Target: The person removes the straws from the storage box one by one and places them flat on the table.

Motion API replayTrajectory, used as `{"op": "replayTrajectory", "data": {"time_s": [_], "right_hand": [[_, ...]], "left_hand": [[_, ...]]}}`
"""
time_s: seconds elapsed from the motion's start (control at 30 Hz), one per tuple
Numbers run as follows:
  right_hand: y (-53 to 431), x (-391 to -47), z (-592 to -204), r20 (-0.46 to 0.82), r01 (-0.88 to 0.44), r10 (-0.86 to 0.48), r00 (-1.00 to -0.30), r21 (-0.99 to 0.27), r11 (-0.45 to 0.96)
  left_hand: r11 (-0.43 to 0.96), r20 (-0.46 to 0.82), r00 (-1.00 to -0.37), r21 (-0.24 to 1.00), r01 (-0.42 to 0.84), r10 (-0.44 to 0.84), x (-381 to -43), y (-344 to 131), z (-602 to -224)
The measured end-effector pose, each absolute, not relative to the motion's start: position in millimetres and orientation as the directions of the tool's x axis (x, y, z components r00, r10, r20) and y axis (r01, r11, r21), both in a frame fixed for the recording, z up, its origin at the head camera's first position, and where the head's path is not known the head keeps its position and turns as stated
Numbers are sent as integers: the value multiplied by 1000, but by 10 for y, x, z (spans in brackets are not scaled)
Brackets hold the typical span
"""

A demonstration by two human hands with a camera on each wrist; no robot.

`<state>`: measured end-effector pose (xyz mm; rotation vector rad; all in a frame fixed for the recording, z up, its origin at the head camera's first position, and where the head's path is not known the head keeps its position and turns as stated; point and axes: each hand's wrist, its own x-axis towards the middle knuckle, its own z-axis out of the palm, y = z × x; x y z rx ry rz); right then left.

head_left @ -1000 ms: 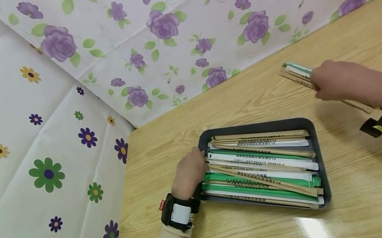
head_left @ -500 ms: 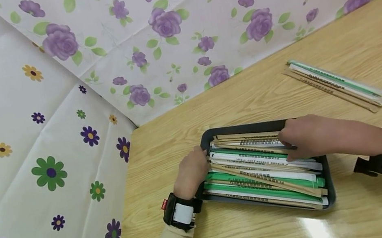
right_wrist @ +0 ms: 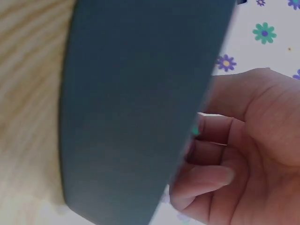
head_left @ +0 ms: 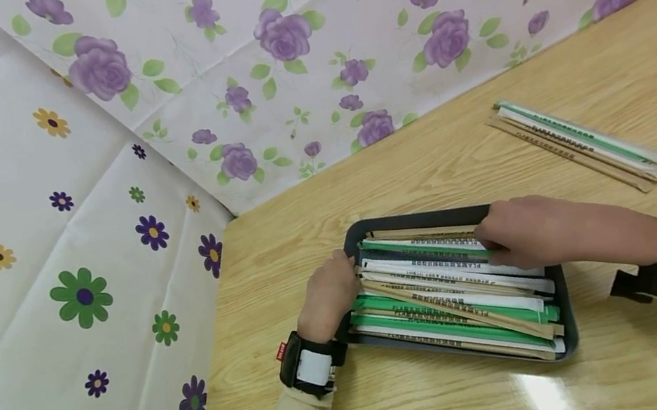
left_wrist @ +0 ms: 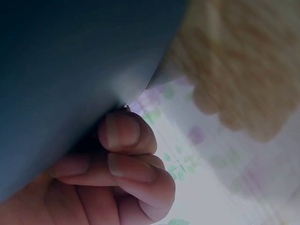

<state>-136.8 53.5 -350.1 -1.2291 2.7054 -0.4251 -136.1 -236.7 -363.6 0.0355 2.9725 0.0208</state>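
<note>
A dark grey tray (head_left: 567,311) lies on the table, filled with several wrapped drinking straws (head_left: 447,315) in brown, white and green sleeves. My left hand (head_left: 327,295) grips the tray's left end, and the left wrist view has its curled fingers (left_wrist: 124,133) against the tray wall. Over the tray's far right part, my right hand (head_left: 517,231) reaches down with bent fingers, pinching straws near their right ends. A speck of green straw (right_wrist: 195,130) shows by its fingers in the right wrist view; the tray wall hides most of the grasp.
Behind the tray on the right, a small bundle of wrapped straws (head_left: 580,142) lies on the wooden table (head_left: 283,240). Flower-printed sheets (head_left: 287,98) stand along the table's back and left edges.
My right hand has let go of the straw bundle on the table and come left into the tray. There a green straw has shifted toward the far side. The left hand stays at the tray.
</note>
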Motion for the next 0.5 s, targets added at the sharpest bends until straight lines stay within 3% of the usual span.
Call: {"op": "replayTrajectory", "data": {"time_s": [0.5], "right_hand": [[635, -1443, -3374, 113, -729, -731, -673, -269, 630]], "left_hand": [[1000, -139, -990, 15, 27, 29, -1363, -2364, -3634]]}}
